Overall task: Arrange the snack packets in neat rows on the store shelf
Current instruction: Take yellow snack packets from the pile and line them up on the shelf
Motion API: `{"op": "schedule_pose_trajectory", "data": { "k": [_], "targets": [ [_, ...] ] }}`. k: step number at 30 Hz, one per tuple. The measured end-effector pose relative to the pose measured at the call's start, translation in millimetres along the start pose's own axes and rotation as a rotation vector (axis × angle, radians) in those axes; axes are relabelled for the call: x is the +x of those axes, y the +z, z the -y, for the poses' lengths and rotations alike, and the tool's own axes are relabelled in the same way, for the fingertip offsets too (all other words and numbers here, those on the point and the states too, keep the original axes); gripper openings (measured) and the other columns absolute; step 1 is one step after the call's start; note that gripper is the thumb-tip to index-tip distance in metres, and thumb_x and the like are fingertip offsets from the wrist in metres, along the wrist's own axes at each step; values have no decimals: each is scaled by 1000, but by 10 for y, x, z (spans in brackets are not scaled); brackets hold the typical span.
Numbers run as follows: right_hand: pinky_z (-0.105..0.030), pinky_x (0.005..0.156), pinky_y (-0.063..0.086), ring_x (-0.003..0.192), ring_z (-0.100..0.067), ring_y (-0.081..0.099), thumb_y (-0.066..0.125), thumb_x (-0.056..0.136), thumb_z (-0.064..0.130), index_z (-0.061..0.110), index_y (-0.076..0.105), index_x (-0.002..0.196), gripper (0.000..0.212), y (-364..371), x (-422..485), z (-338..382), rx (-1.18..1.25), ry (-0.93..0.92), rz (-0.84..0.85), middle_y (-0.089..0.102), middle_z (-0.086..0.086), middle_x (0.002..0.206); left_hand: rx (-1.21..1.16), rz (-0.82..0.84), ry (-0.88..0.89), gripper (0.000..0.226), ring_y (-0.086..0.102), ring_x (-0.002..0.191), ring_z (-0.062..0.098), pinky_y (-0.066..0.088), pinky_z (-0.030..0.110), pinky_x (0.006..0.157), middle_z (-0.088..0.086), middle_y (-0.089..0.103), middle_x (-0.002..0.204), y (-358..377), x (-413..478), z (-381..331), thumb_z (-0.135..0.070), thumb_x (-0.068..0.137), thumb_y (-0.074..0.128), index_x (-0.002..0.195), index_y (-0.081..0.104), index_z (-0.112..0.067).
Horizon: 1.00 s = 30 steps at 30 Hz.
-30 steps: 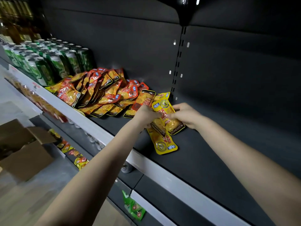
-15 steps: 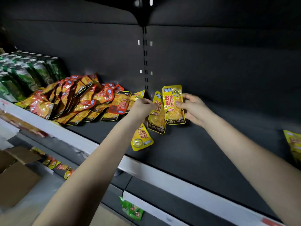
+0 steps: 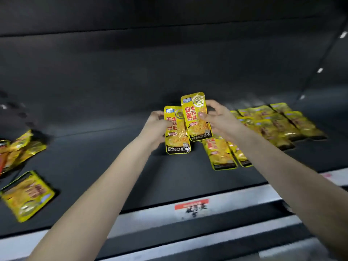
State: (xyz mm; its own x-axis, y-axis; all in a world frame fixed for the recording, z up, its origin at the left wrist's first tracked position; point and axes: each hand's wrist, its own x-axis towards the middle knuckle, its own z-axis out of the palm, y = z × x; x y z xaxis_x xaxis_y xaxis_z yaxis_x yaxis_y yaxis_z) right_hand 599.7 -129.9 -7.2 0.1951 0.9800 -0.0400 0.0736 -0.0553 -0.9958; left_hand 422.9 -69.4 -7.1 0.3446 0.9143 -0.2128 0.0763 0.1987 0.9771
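Note:
My left hand (image 3: 157, 129) grips a yellow KONCHEW snack packet (image 3: 177, 136) upright above the dark shelf (image 3: 113, 166). My right hand (image 3: 218, 119) pinches a second yellow packet (image 3: 196, 117) by its right edge, slightly higher and overlapping the first. Laid rows of yellow packets (image 3: 278, 123) cover the shelf to the right, and two more packets (image 3: 222, 155) lie flat just below my right hand. A loose yellow packet (image 3: 28, 194) lies at the left front.
A jumbled pile of yellow and red packets (image 3: 17, 149) sits at the far left edge. The grey shelf lip (image 3: 235, 202) carries a red and white price label (image 3: 192, 207). Behind stands the dark back panel (image 3: 169, 72).
The view has swung right along the shelf, both hands carrying their packets that way. The laid rows on the right have come into view; the cans and mixed pile slid out left.

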Motion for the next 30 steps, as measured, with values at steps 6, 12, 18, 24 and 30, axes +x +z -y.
{"op": "schedule_pose_trajectory", "data": {
  "k": [6,12,18,24,30],
  "targets": [
    [-50,95,49,96,-22,66,56,92,11,23,58,101,15,-871,-343,-84,-50,4,-204,68,-8,102,6,142,-16,45,62,93,24,55,41,77,13,56,111,878,93,52,11,87,51,124,35,-10],
    [-16,67,45,67,7,61,51,94,6,20,58,102,18,-1473,-486,-181,-231,-6,-329,63,4,90,39,180,-12,40,62,97,26,54,46,87,13,57,108,1535,177,79,9,85,53,112,39,-17],
    [-25,70,43,101,-20,56,54,91,9,17,47,134,44,-1846,-590,-304,-447,92,-430,58,-11,118,324,182,64,56,54,83,21,52,41,83,3,49,84,2036,141,119,6,82,48,130,33,-18],
    [-22,81,33,116,-27,51,50,89,7,19,43,136,50,-1957,-671,-451,-859,54,-363,59,-12,118,486,147,171,69,49,82,20,38,24,54,6,47,93,2220,10,148,8,82,43,142,21,-18],
    [-29,91,36,115,-33,45,51,83,0,13,56,122,42,-1865,-667,-642,-963,-64,-437,56,-19,107,560,71,295,81,46,116,26,34,23,79,15,29,141,2260,-121,219,10,80,47,146,11,-19]
  ]
}}
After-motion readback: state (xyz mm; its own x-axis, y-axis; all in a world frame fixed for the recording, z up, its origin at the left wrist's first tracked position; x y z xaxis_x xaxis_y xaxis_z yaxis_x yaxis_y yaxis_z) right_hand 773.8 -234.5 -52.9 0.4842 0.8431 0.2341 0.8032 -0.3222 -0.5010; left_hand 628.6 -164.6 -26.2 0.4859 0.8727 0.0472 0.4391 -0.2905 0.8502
